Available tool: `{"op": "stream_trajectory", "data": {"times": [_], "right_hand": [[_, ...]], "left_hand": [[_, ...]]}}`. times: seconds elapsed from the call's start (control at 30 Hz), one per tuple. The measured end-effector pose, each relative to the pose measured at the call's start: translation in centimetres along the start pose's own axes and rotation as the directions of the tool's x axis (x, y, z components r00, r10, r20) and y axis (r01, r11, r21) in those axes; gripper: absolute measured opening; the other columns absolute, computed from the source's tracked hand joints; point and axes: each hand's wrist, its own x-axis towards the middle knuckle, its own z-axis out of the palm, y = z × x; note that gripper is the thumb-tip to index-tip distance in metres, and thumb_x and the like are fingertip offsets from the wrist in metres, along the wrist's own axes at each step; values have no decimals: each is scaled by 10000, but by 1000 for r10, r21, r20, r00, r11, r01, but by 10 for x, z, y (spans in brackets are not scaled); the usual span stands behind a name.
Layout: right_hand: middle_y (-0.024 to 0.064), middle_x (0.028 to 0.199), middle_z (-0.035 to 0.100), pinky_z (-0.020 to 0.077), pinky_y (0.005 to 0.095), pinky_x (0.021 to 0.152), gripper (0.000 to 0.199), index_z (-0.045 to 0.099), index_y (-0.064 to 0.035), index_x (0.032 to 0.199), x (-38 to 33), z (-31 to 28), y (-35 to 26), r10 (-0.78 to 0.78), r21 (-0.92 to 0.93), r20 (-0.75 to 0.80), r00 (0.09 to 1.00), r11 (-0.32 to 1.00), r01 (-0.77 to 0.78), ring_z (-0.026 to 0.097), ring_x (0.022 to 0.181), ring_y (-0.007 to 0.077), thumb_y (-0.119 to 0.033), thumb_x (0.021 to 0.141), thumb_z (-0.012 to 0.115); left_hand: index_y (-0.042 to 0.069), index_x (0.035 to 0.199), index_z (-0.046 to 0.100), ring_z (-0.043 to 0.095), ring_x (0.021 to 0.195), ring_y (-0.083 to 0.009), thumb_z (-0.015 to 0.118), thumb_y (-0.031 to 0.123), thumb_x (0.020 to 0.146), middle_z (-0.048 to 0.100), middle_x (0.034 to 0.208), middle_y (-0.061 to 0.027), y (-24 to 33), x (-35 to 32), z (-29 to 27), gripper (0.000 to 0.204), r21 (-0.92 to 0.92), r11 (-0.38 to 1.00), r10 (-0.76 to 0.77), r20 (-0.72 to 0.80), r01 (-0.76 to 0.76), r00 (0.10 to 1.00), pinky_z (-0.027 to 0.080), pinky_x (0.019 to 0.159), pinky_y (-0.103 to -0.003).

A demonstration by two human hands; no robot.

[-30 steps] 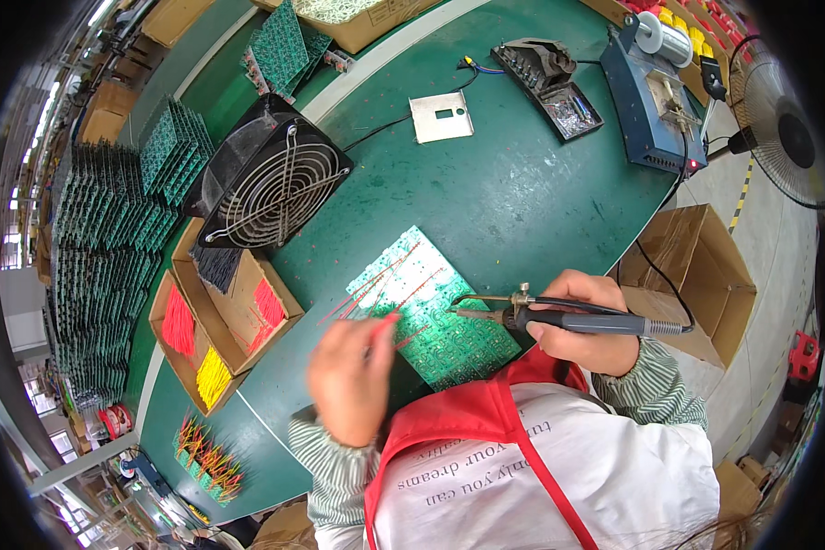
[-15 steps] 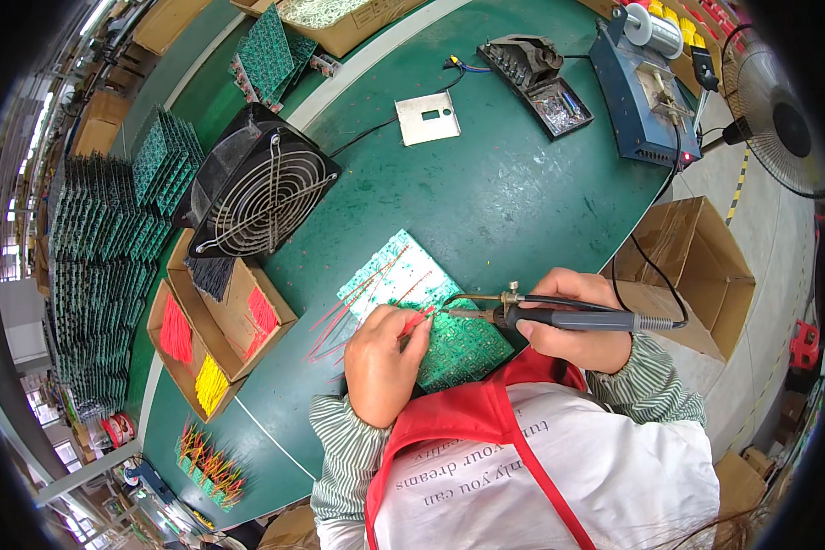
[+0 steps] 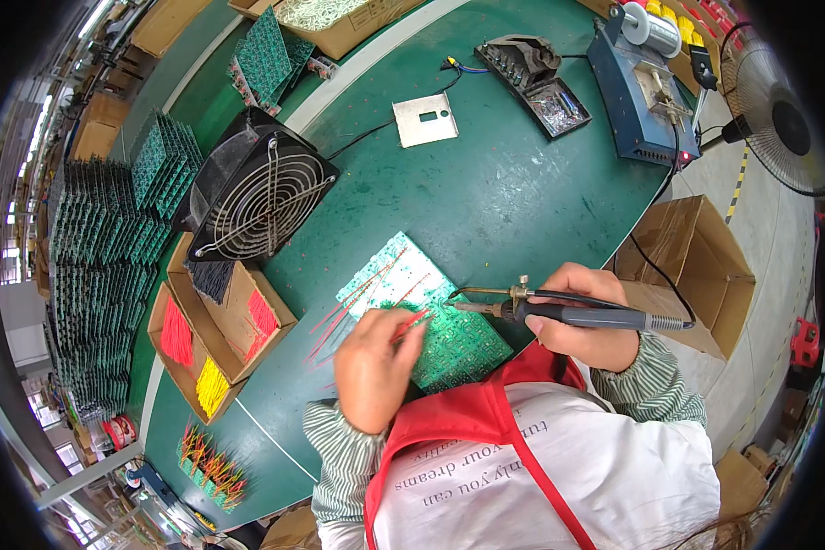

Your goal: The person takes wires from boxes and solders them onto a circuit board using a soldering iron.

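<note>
Lighting: bright, even, overhead; soft shadows on the green rounded worktable (image 3: 486,202). Focus sharp centrally. Fisheye bending and black vignette at edges.

Right hand (image 3: 585,321) holds soldering iron (image 3: 577,315) over circuit board (image 3: 431,316); left hand (image 3: 373,367) pinches red wire (image 3: 411,321).

A: Where is open room on the desk (image 3: 486,192)?

B: Beyond the circuit board (image 3: 422,312), bare green surface runs to the metal plate (image 3: 424,119).

A: Obstructions?

B: Black fan (image 3: 261,188) and cardboard boxes of wires (image 3: 220,335) on the left; blue soldering station (image 3: 642,87) far right.
</note>
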Motion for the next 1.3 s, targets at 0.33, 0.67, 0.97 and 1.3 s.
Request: {"op": "stream_trajectory", "data": {"times": [0.33,0.67,0.97,1.3], "right_hand": [[50,613,604,443,256,510,173,603,-5,786,-2,4,2,-21,36,-20,1000,999,22,572,540,107,-118,732,722],[47,600,594,430,255,496,172,597,-7,776,-1,6,3,-51,18,-11,999,999,51,560,528,99,-113,730,723],[39,592,589,417,247,489,172,594,-1,778,2,5,-1,15,6,28,999,1000,-16,545,530,82,-105,731,723],[12,641,611,430,224,510,184,587,-21,799,0,-2,1,-61,-31,-9,998,998,61,556,550,59,-99,725,735]], "left_hand": [[25,864,665,599,656,-217,737,99,765,612,771,-98,10,0,-15,143,214,967,160,-97,-136,982,471,587,-305],[-5,874,670,536,608,-210,719,80,779,597,783,-97,1,5,7,136,35,999,34,20,-35,999,412,536,-310],[5,840,669,573,618,-222,706,96,788,599,773,-92,2,6,7,111,12,1000,1,27,-1,1000,437,550,-324],[-4,881,678,545,605,-192,707,76,792,608,778,-98,3,6,4,124,-5,1000,11,21,-11,1000,421,542,-296]]}}
